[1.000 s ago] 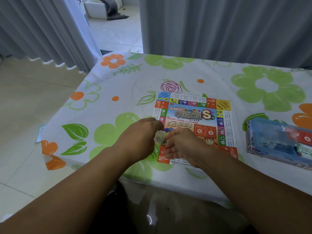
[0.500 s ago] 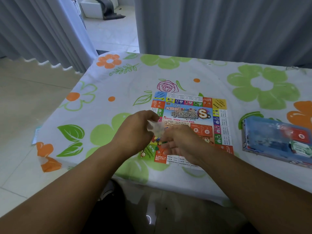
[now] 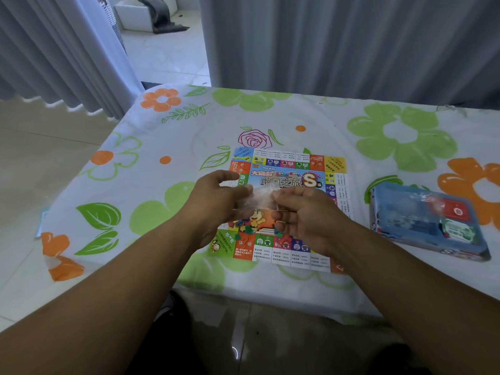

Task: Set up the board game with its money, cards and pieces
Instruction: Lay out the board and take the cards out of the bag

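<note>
Head view: bag stretched wide, pieces out on the board

The small coloured pieces (image 3: 242,226) lie loose on the near part of the board (image 3: 286,169), under my hands. A second ago I saw none there. Half a second ago a few showed under the bag. That tells me the clear bag (image 3: 259,197) has given up its load, and it now looks flat and close to empty, though it is too see-through to be sure.

My left grip (image 3: 216,204) pinches the bag's left edge between thumb and fingers. My right grip (image 3: 311,220) has its fingers curled round the right edge. Between them the bag is held just above the middle of the board. A second ago it was a small bunched lump lower down, between hands that were nearly touching. Now the hands are higher and further apart, with the plastic pulled out between them.

I judge that the pieces are delivered but unsorted, and that the bag is ready to be put aside.

The blue box (image 3: 422,220) sits to the right of the board, apart from it, on the flowered surface (image 3: 162,185). Its place relative to the board is unchanged. What look like red cards and a stack of notes are inside it, so I judge the money and cards are not yet set out.
</note>
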A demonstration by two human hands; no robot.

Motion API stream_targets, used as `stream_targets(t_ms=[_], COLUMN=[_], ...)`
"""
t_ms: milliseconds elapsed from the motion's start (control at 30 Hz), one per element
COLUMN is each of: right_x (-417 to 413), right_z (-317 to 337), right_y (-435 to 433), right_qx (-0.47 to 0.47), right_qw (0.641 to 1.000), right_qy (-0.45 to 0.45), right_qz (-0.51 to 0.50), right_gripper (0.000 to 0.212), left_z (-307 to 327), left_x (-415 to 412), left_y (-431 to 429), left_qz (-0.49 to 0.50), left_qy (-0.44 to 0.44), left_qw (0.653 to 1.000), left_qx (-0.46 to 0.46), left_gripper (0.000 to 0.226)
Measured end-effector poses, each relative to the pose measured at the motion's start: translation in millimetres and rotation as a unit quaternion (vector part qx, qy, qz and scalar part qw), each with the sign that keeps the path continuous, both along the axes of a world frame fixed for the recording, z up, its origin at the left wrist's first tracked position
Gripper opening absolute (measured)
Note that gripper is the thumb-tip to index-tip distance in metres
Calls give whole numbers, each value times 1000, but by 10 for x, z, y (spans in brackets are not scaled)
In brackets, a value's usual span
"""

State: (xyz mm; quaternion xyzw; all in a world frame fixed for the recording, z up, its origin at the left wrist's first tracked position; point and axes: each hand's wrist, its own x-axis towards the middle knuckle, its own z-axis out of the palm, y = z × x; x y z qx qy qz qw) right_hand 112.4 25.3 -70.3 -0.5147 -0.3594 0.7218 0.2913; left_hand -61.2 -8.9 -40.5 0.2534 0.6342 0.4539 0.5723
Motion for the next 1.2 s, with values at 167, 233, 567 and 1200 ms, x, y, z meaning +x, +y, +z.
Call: stream_targets(t_ms=[167,233,567,1200], right_x=[186,264,851,2074], right_z=[10,32,77,80], right_y=[6,3,7,82], right_qx=[4,1,30,67], right_qw=[1000,1000,996,967], right_qy=[3,11,-13,-143], right_qz=[-9,-19,-85,-202], right_gripper=[6,3,5,19], left_z=[-28,-30,-46,-154], left_x=[171,261,899,1948], left_y=[59,103,278,556], left_qz=[16,11,-123,-180], left_qy=[29,33,-29,-95], left_qw=[999,999,992,979], left_qx=[24,31,28,-3], left_gripper=[32,27,34,30])
